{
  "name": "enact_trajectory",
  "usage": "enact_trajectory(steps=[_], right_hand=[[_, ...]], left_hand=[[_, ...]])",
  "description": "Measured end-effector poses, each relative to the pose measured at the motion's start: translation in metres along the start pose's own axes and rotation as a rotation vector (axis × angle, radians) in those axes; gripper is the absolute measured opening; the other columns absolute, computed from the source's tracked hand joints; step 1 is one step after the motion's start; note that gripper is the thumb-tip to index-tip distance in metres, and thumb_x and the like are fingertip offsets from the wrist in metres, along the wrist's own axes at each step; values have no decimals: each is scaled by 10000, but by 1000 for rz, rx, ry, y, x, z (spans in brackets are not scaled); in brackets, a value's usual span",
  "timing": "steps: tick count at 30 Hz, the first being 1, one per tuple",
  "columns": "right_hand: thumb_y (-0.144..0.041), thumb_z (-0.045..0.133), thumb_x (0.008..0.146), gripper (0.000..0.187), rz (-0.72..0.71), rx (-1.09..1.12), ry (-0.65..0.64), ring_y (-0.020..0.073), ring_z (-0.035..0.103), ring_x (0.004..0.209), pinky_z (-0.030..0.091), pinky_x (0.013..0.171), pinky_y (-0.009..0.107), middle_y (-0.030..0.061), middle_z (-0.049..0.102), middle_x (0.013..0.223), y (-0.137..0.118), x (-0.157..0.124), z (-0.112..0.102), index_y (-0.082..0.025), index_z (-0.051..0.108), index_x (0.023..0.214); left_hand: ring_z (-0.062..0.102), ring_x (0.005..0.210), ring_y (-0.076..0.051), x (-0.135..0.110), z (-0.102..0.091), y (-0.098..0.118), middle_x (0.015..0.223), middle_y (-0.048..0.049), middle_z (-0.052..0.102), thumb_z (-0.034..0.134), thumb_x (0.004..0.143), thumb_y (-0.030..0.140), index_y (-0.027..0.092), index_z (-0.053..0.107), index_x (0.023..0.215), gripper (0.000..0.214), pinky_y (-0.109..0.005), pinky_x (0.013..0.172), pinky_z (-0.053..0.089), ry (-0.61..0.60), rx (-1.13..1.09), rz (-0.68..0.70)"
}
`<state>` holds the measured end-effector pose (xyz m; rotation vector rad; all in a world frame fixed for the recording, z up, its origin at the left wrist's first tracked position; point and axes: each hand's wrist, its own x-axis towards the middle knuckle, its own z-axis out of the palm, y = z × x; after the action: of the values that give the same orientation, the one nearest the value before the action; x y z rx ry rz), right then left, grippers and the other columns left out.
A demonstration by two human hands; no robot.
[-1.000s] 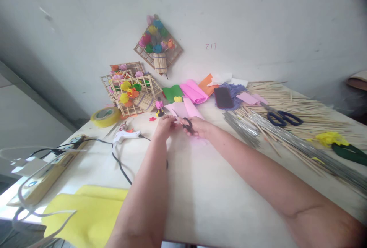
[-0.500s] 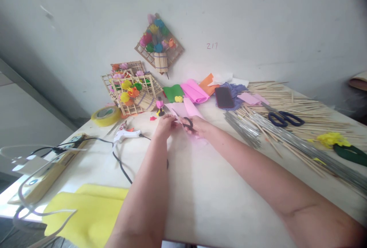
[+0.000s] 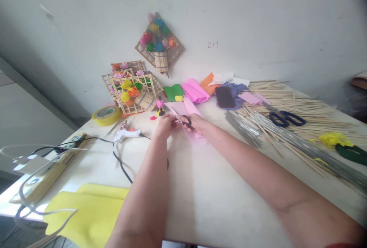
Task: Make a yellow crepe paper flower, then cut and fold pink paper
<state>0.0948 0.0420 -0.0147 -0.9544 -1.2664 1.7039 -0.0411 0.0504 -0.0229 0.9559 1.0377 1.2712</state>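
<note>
In the middle of the table, my right hand (image 3: 197,124) grips a pair of scissors (image 3: 187,121) by its dark handles, blades pointing away to the upper left. My left hand (image 3: 166,125) pinches a piece of pale pink crepe paper (image 3: 176,107) close to the blades. More of the pink paper lies beneath both hands. Whether the blades are on the paper is too small to tell. Just beyond my left hand are a small pink paper flower (image 3: 159,104) and a red paper scrap (image 3: 153,118).
Left: a glue gun (image 3: 127,135), a roll of yellow tape (image 3: 106,115), a power strip (image 3: 54,167) with cables and yellow sheets (image 3: 86,209). Behind: flower-decorated stick frames (image 3: 137,91). Right: a phone (image 3: 224,97), wires (image 3: 304,148), thin sticks (image 3: 309,102) and larger scissors (image 3: 287,118).
The scissors in my right hand have shifted very slightly up and left. My left hand stays at the paper, and the rest looks the same.
</note>
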Motion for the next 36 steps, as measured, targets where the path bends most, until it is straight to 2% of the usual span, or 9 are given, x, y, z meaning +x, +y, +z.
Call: enact_trajectory(steps=[3, 8, 13, 17, 23, 31, 36], right_hand=[[-422, 690, 629, 358, -3, -11, 9, 17, 333, 323, 224, 277, 136, -66, 423, 412, 2, 1, 0, -116, 516, 692], [-455, 683, 620, 379, 31, -48, 26, 25, 364, 334, 249, 287, 142, -57, 450, 435, 5, 1, -4, -124, 516, 698], [-447, 690, 617, 377, 26, -35, 2, 26, 377, 336, 268, 295, 142, -59, 453, 442, 3, -5, -3, -122, 521, 701], [-512, 653, 627, 410, 45, -70, -7, 34, 393, 325, 215, 267, 145, -42, 481, 445, 1, -3, -3, -135, 504, 686], [-557, 623, 630, 447, 58, -87, -9, 44, 421, 328, 202, 252, 148, -24, 501, 456, -2, 1, -2, -129, 503, 668], [-429, 668, 655, 355, 21, 10, 51, 21, 356, 338, 264, 287, 130, -59, 422, 411, -3, -3, 7, -125, 488, 615], [-459, 651, 660, 376, -3, 8, 37, 26, 377, 328, 270, 288, 138, -49, 446, 424, 0, -1, 7, -128, 481, 601]], left_hand=[[500, 403, -88, 1, -1, 0, 546, -11, 559, 530, 638, 130, 123, 506, 679, 48, -209, 421, 396, 11, -30, -19], [497, 399, -83, 2, -1, 1, 555, -17, 565, 584, 660, 271, 119, 518, 721, 177, -195, 405, 380, 82, -29, -25], [474, 399, -67, 4, -1, 0, 501, 22, 520, 574, 629, 185, 131, 490, 658, 105, -190, 431, 394, 126, 38, 66], [476, 414, -69, 4, 0, -1, 505, 17, 527, 552, 621, 157, 135, 495, 651, 69, -192, 440, 395, 127, 53, 72], [480, 426, -74, 3, 1, -1, 471, 24, 497, 538, 612, 146, 142, 482, 626, 58, -191, 448, 393, 115, 57, 79], [472, 422, -70, 4, 0, -2, 482, 11, 518, 544, 588, 153, 139, 486, 611, 65, -191, 446, 390, 97, 62, 86], [473, 415, -70, 4, 0, -2, 476, 23, 508, 546, 591, 154, 145, 487, 625, 68, -189, 440, 390, 109, 64, 82]])
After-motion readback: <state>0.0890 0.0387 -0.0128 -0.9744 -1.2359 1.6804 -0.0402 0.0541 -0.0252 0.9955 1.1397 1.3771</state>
